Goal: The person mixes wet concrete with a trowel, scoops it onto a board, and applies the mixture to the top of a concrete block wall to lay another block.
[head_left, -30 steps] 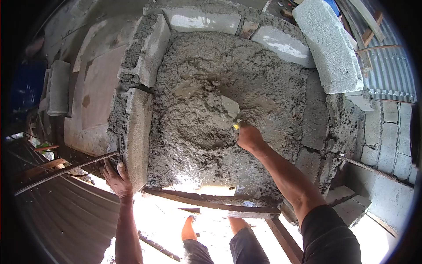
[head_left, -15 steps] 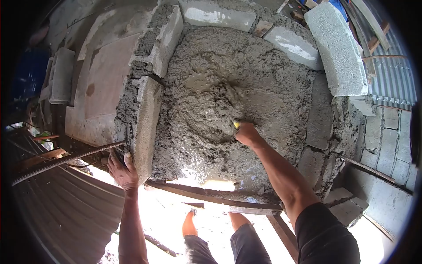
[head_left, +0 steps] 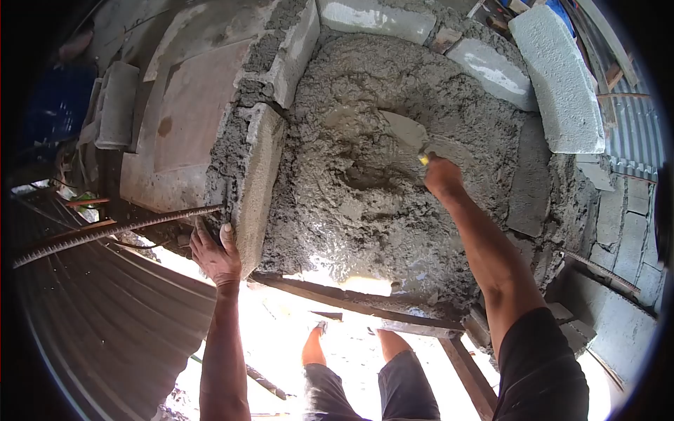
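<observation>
My right hand [head_left: 444, 175] is wrapped round the handle of a trowel [head_left: 404, 130], with a bit of yellow showing at the grip. The trowel's flat blade lies on the wet mortar [head_left: 330, 231], pointing up and left, its face smeared grey. Just left of the blade the mortar is heaped, with a dark hollow below the heap. My left hand [head_left: 216, 252] rests with fingers spread against the near end of a concrete block [head_left: 263, 182] on the left wall. A rebar rod [head_left: 119, 230] ends right above those fingers.
Concrete blocks edge the mortar, including a loose tilted block [head_left: 558, 81] at upper right. A wooden plank [head_left: 351, 300] runs along the near side. Corrugated metal sheet [head_left: 112, 316] lies lower left. Another rebar [head_left: 604, 272] juts out at right.
My right hand has moved up and right with the trowel, and its blade now shows clear of the mortar heap. My left hand stays at the block. The whole view has shifted slightly.
</observation>
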